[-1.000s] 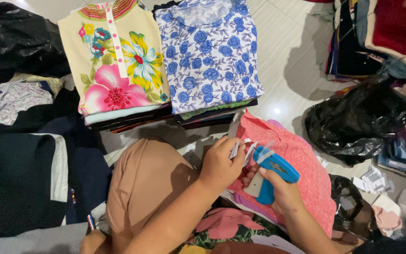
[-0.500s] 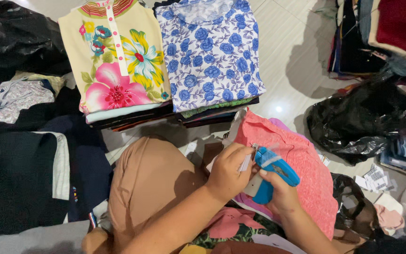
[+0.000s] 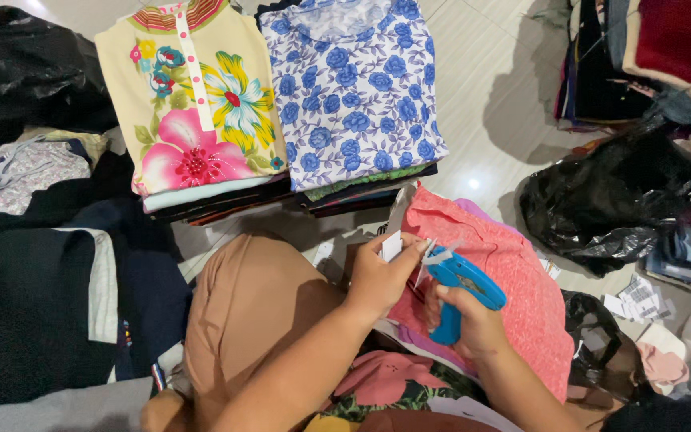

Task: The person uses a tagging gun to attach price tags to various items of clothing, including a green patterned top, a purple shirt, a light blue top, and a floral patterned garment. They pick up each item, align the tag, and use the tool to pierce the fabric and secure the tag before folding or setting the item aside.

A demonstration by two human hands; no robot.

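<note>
Blue plastic fills your right hand [image 3: 473, 324]: the fingers are wrapped tight around the grip of a tagging gun [image 3: 461, 284], its nose aimed up and left toward your other hand. Your left hand [image 3: 379, 276] is curled shut, thumb and fingertips pinching a small white tag [image 3: 392, 246] that sticks up just above them. The gun's tip sits just beside your left fingers, right at the tag; whether it touches the tag, you cannot tell.

Under both hands lies a coral-pink garment [image 3: 513, 272], spreading out to the right of your right fingers and reaching up past the gun. Left of your left fingers is your knee in tan cloth [image 3: 249, 312].

Beyond your fingertips, well apart, sit two folded stacks: one topped by a cream top with big flowers [image 3: 193, 104], the other by a white top with blue roses [image 3: 353, 88]. The stacks lie side by side, edges nearly touching.

Far right of the gun rests a black plastic bag [image 3: 609, 200], with loose white tags [image 3: 637, 298] on the floor just below it. Dark clothes [image 3: 33, 304] pile up far to the left of your left hand.
</note>
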